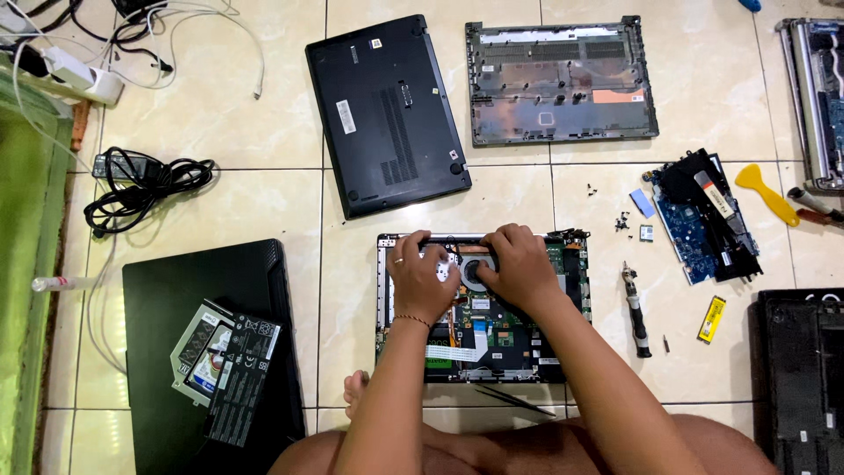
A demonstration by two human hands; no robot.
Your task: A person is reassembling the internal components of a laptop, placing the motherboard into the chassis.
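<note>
Tiled floor (pixel 264 211), viewed from above; person seated at the bottom edge, both arms reaching forward. An opened laptop chassis (pixel 576 290) lies at centre frame, base cover off, circuit board and round cooling fan (pixel 473 273) exposed. Left hand (pixel 422 277) lies palm down on the upper left part of the chassis, fingers spread and curled over the internals, ring on one finger, thread bracelet at the wrist. Right hand (pixel 519 264) rests just beside it on the upper middle, fingers bent down onto the parts next to the fan. Both hands press on or pinch at components near the top edge; whether either actually grips a part cannot be told, the fingers cover it. Above the chassis, a closed black laptop (pixel 387 114) lies bottom side up, tilted; to its right, a detached grey base cover (pixel 563 84), inner side up. Right of the chassis: a dark screwdriver (pixel 636 312) on the floor, a small yellow flat piece (pixel 711 318), loose screws (pixel 622 222), and a removed blue circuit board with black parts (pixel 703 215). A yellow plastic pry tool (pixel 767 192) lies further right. Lower left: another black laptop (pixel 202 273) carrying an optical drive caddy (pixel 200 347) and a black battery pack (pixel 242 378). Coiled black power adapter cable (pixel 145 185) at left; white cables (pixel 193 26) upper left.
</note>
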